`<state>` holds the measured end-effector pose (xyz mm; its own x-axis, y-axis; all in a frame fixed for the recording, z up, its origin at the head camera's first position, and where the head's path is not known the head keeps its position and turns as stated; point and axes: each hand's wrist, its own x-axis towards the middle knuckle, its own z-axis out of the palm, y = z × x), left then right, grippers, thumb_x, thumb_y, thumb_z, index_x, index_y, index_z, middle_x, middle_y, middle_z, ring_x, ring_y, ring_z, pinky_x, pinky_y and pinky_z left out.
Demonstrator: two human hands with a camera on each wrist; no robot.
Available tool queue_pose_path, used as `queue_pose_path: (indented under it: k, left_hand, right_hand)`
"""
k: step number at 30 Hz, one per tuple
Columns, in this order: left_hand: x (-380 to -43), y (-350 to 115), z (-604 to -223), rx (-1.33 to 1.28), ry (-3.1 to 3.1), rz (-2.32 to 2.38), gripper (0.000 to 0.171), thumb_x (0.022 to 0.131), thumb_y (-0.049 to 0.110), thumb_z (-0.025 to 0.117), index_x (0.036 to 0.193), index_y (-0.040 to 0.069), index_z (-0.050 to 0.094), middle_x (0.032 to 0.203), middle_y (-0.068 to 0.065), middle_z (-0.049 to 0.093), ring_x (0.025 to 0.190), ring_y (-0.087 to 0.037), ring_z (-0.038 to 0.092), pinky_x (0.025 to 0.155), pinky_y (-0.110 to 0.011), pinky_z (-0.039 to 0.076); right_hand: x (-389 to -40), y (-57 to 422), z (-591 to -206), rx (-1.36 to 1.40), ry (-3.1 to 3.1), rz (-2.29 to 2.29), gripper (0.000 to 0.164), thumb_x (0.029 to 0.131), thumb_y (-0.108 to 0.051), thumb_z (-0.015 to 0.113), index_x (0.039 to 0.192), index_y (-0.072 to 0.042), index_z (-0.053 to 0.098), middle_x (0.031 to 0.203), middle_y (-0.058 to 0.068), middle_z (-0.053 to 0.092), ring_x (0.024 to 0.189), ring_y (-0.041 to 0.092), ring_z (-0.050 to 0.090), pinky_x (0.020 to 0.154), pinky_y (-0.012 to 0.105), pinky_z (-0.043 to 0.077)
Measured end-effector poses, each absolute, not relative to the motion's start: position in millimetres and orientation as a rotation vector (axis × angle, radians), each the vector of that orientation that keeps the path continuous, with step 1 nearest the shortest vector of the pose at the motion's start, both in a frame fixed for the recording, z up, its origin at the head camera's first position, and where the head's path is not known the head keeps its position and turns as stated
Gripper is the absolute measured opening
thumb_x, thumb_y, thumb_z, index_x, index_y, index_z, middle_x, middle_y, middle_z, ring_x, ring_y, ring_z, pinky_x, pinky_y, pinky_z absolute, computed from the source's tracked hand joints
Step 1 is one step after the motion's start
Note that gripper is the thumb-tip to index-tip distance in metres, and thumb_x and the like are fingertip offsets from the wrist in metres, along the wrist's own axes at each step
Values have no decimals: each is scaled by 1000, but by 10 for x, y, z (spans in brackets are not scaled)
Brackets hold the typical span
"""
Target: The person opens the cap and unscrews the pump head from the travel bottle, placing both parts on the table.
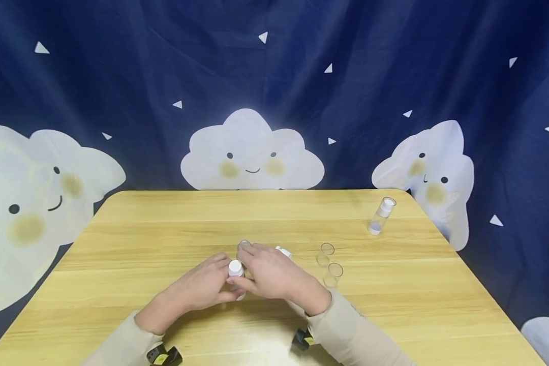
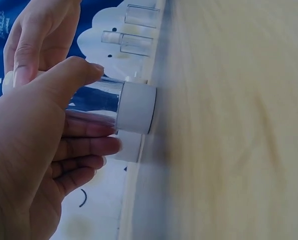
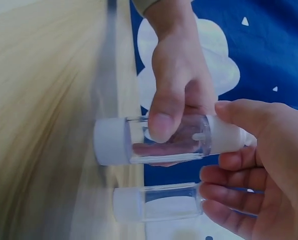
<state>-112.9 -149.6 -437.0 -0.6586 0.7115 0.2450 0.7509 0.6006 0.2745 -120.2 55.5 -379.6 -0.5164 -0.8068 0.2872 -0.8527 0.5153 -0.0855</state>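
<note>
A clear pump bottle (image 3: pixel 138 155) with a white base (image 2: pixel 136 107) stands upright between the two hands. My left hand (image 1: pixel 201 284) grips its clear body, thumb on one side and fingers on the other. My right hand (image 1: pixel 274 274) pinches the white pump top (image 3: pixel 224 134) at the bottle's upper end, seen from above as a white disc in the head view. Just beyond stands a second clear bottle (image 3: pixel 169 202) with a white base, close to the right fingertips and partly hidden by that hand in the head view.
A small white part (image 1: pixel 283 251) lies behind the right hand. To the right stand two clear cylindrical covers (image 1: pixel 326 254). Farther back right is a bottle with a white top under a clear cover (image 1: pixel 382 216). A blue curtain (image 1: pixel 274 66) hangs behind the wooden table (image 1: pixel 142 234).
</note>
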Motion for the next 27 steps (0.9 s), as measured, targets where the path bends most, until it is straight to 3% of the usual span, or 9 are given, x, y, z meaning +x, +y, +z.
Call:
queue_pose_path:
  k: [6,15,21,27]
  left_hand:
    - [-1149,-1519,-4444,-1211,-2575,-509,26,88,48,67,93,24,59,85,15,52,86,-8,49,79,-27,46]
    - [-1138,-1525,-4439,-1185,-2516,-511,41,86,52,68,103,16,61,98,7,59,92,-11,51,85,-32,48]
    - [-1141,-1523,-4405,-1226,-2504,-507,36,90,51,65,98,16,62,93,10,56,89,-10,50,85,-32,46]
    - [-1124,-1506,-4383,-1192,-2624,-547,33,90,52,63,100,21,64,95,15,57,92,-8,48,86,-30,46]
  right_hand:
    - [-1182,521,-3837,1294,-2569,308,48,88,-61,60,87,-15,49,74,-9,38,60,6,41,48,17,33]
    - [-1158,487,-3870,1212,-2516,183,50,88,-64,57,84,-15,51,72,-7,40,58,7,40,46,17,32]
    - [-1130,483,-3847,1179,-2526,141,55,90,-65,53,96,-11,59,98,2,65,63,9,51,49,21,43]
    - [-1116,490,-3860,1163,-2537,118,67,91,-65,52,113,-3,63,113,11,68,79,18,67,61,28,55]
